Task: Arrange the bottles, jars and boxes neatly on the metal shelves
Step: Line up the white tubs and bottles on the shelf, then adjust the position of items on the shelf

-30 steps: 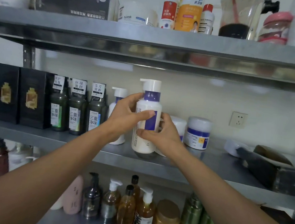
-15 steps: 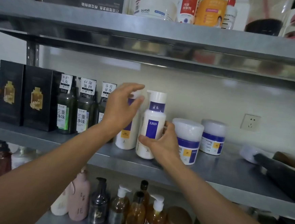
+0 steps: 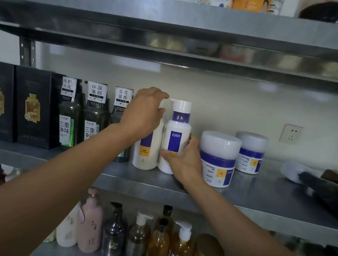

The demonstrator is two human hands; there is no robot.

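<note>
White bottle (image 3: pixel 177 132) seemingly within right grip (image 3: pixel 184 163)

1 head camera faces the middle shelf (image 3: pixel 249 196) from close range.

1. Left arm reaches up from the lower left; left hand (image 3: pixel 143 113) curls its fingers over the pump of the left white bottle (image 3: pixel 146 152)
2. Right arm rises from the lower right; right hand (image 3: pixel 183 163) grips the EHD bottle (image 3: pixel 177 128) low down, thumb across its front

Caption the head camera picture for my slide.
Left hand grips one white pump bottle; right hand holds the EHD bottle beside it on the metal shelf.
</note>
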